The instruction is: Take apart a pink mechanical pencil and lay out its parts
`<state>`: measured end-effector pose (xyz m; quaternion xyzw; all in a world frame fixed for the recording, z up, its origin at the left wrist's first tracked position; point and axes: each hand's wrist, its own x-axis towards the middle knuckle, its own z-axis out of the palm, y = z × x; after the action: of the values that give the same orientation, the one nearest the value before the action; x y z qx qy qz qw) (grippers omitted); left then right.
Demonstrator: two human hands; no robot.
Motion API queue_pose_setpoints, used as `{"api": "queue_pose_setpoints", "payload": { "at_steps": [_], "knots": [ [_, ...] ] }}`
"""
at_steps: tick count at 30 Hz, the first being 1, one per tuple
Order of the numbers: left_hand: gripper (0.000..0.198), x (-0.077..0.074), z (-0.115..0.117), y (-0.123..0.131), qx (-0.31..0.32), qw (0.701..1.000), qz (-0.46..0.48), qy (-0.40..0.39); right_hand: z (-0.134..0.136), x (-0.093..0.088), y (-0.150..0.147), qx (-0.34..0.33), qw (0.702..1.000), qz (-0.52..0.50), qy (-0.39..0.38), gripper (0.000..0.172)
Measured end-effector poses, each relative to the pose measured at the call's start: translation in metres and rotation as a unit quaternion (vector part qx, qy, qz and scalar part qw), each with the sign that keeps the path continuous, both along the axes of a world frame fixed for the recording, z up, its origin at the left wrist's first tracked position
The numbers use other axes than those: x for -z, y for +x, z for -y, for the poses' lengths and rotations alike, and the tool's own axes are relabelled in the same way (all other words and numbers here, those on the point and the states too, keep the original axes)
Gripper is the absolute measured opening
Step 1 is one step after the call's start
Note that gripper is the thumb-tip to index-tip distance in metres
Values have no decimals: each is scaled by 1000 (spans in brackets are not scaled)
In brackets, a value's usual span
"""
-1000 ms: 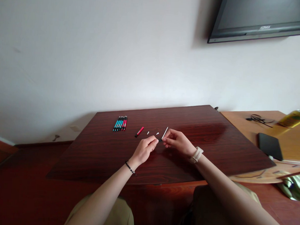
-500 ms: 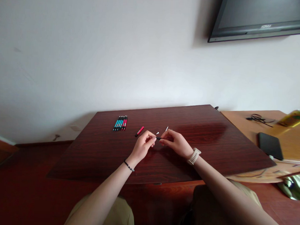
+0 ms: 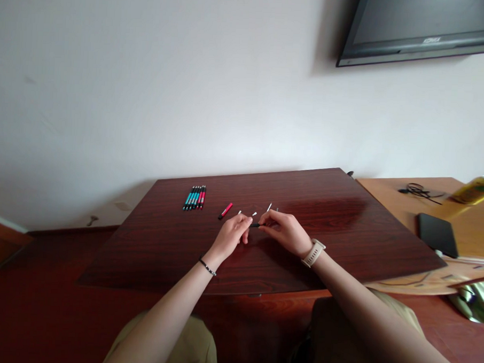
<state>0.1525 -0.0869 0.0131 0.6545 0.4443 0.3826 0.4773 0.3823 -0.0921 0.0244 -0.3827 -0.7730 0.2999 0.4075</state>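
1. Pinching from both sides, the left hand (image 3: 230, 235) and right hand (image 3: 286, 232) meet over the dark wooden table (image 3: 154, 252), thumbs and forefingers closed on a slim black piece (image 3: 255, 225) that bridges the gap between them. A beige watch (image 3: 314, 252) sits on the right wrist, a dark bracelet (image 3: 207, 266) on the left.

2. For good handling, I would steady the piece with the left fingertips and let the right ones do any fine turning or pushing, both ends in one straight line. A light pinch should serve; something so thin could well slip or skew if squeezed or forced at an angle.

3. As for its looks, the piece is short, narrow and dark, lying nearly level across the picture. Its ends are hidden by the fingers, so I cannot tell whether it is one part or two joined.

4. Just beyond the hands lie a pink barrel (image 3: 225, 211) with a black end, a small white piece (image 3: 254, 214) and a thin white stick (image 3: 269, 207), partly hidden by the right hand.

5. Farther off to the left, a row of pens (image 3: 194, 197) with turquoise and pink bodies lies side by side.

6. Against the wall, up to the right, hangs a television (image 3: 429, 29).
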Motion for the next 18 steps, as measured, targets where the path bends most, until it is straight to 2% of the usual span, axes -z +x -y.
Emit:
{"api": "queue_pose_setpoints", "payload": {
  "at_steps": [2,4,9,14,18],
  "knots": [
    [32,-2,0,1,12,1000,22,13,-1,1,1,21,1000,6,3,11],
    [29,-3,0,1,-9,999,29,31,-2,1,2,35,999,1,2,12],
    [30,-1,-4,0,-50,997,43,32,-2,-1,3,13,1000,12,-4,22],
    [40,2,-6,-3,-80,993,-42,73,-1,-3,3,-7,999,34,19,20],
    [33,-2,-14,-15,-100,990,-40,89,-5,-1,10,50,998,34,14,19]
  ]
}}
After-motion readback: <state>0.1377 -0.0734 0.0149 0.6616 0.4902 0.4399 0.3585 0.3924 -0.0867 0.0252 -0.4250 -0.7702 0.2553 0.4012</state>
